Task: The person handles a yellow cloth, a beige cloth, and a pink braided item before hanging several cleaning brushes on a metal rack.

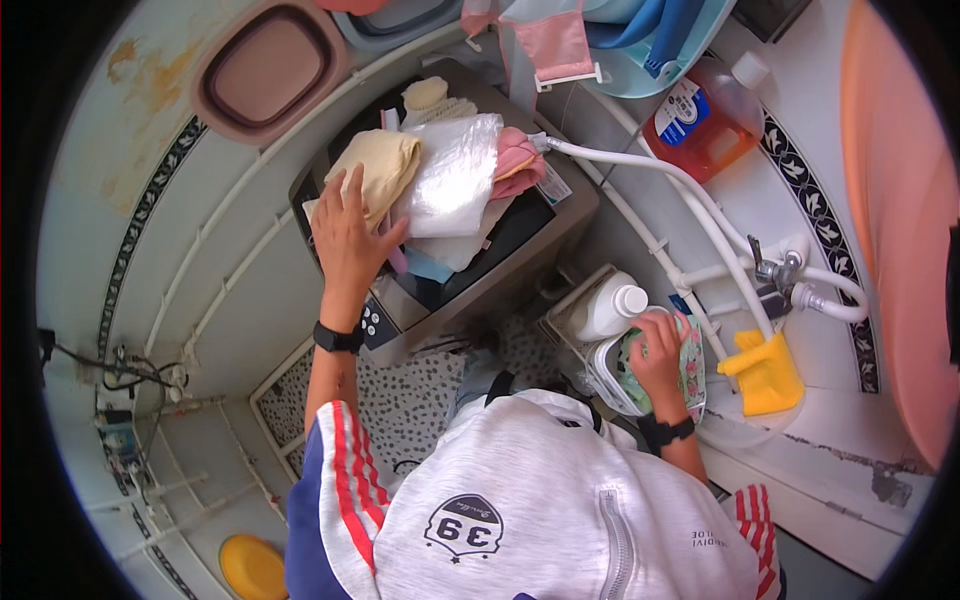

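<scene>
My left hand [351, 232] lies with spread fingers on the near left edge of a folded cream cloth [390, 169], on top of a washing machine [495, 277]. Beside that cloth are a clear plastic bag or sheet [454, 176], a pink cloth [517, 161] and a light blue item [427, 266]. My right hand [660, 352], its fingers bent, is over a floral-patterned bag or pack [691, 367] and stacked white plastic containers [604, 367]. Whether it grips any of them cannot be told. A white plastic bottle [611, 304] stands beside it in a basket [559, 315].
A white hose [675, 169] runs from the machine's top to a wall tap [780, 270]. A yellow cloth [772, 375] hangs below the tap. A jug of orange-red liquid [701, 124] is at the upper right. Collapsible basins [210, 90] hang on the left wall, above white pipes [217, 217].
</scene>
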Tool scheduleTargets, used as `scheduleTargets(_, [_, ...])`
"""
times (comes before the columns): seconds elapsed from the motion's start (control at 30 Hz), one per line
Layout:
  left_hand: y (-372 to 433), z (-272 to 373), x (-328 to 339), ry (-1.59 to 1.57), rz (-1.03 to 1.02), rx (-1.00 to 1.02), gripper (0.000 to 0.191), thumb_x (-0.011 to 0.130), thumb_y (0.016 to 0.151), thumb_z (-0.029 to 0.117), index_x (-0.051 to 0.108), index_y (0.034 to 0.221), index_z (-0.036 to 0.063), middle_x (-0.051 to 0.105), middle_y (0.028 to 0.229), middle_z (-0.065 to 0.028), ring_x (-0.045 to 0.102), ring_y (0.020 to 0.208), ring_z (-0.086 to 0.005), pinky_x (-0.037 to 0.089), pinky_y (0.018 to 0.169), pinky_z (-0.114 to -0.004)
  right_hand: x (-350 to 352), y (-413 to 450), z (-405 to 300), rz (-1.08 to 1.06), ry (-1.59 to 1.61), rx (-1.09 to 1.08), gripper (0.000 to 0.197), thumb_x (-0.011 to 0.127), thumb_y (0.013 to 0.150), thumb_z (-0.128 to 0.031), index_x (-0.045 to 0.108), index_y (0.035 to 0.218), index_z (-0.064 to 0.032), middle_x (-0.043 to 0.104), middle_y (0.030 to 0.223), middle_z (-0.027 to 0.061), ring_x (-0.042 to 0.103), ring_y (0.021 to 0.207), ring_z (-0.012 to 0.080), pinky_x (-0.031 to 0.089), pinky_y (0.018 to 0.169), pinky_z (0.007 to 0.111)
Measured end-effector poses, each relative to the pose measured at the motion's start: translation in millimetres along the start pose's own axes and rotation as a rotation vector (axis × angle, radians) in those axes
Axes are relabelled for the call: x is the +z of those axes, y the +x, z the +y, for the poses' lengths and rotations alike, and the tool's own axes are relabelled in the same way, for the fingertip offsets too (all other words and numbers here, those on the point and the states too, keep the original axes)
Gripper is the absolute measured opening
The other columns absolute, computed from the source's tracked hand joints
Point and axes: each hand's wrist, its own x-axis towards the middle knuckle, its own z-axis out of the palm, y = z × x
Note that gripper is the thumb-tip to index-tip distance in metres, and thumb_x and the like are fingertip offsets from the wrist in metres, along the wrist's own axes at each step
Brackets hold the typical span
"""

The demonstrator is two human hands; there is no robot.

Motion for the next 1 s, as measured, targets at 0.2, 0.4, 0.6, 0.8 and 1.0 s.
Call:
scheduleTargets(0.2, [4, -25, 28, -0.113, -0.151, -0.097, 0.059, 0.077, 0.08, 0.018, 0.056, 0.136, 0.0133, 0.059, 0.133, -0.0134, 0.06, 0.114, -0.0351, 0.05, 0.095, -0.041, 21, 65, -39, 0.021, 0.125, -0.089, 0.025, 0.056, 0.075, 0.003, 0.063, 0.097, -0.0077, 0.063, 0.093, 0.0053, 0.062, 0.093, 0.0231, 0.033, 0.106, 0.049])
scheduleTargets(0.4, [8, -47, 24, -0.279, -0.081, -0.059, 0.045, 0.064, 0.085, 0.006, 0.061, 0.13, 0.0117, 0.063, 0.125, -0.0149, 0.062, 0.111, -0.0354, 0.05, 0.092, -0.042, 33, 63, -53, -0.018, 0.185, -0.064, 0.025, 0.054, 0.075, 0.005, 0.063, 0.095, -0.0069, 0.064, 0.09, 0.0055, 0.062, 0.09, 0.0236, 0.033, 0.105, 0.048])
scheduleTargets(0.6, [45, -49, 2, -0.322, 0.217, -0.244, 0.034, 0.059, 0.091, 0.004, 0.067, 0.123, 0.0106, 0.071, 0.107, -0.0139, 0.067, 0.097, -0.0344, 0.051, 0.086, -0.038, 34, 70, -67, 0.0, 0.189, -0.072, 0.023, 0.054, 0.074, 0.006, 0.064, 0.09, -0.0066, 0.064, 0.088, 0.0059, 0.062, 0.088, 0.0242, 0.035, 0.104, 0.047])
scheduleTargets(0.8, [79, 21, -43, -0.35, 0.401, 0.198, 0.029, 0.062, 0.093, 0.008, 0.067, 0.121, 0.0044, 0.071, 0.107, -0.0149, 0.069, 0.096, -0.0308, 0.053, 0.084, -0.037, 26, 88, -71, 0.09, 0.279, -0.034, 0.026, 0.063, 0.074, 0.002, 0.065, 0.099, -0.0064, 0.064, 0.091, 0.0083, 0.062, 0.09, 0.0275, 0.041, 0.099, 0.047])
scheduleTargets(1.0, [27, 131, -37, -0.817, 0.044, 0.893, 0.034, 0.078, 0.078, -0.001, 0.07, 0.109, 0.0102, 0.072, 0.105, -0.0148, 0.071, 0.094, -0.029, 0.059, 0.08, -0.039, -6, 71, -77, 0.136, 1.008, 0.404, 0.064, 0.075, 0.081, -0.014, 0.049, 0.14, -0.0069, 0.057, 0.124, 0.0129, 0.056, 0.114, 0.026, 0.045, 0.096, 0.041])
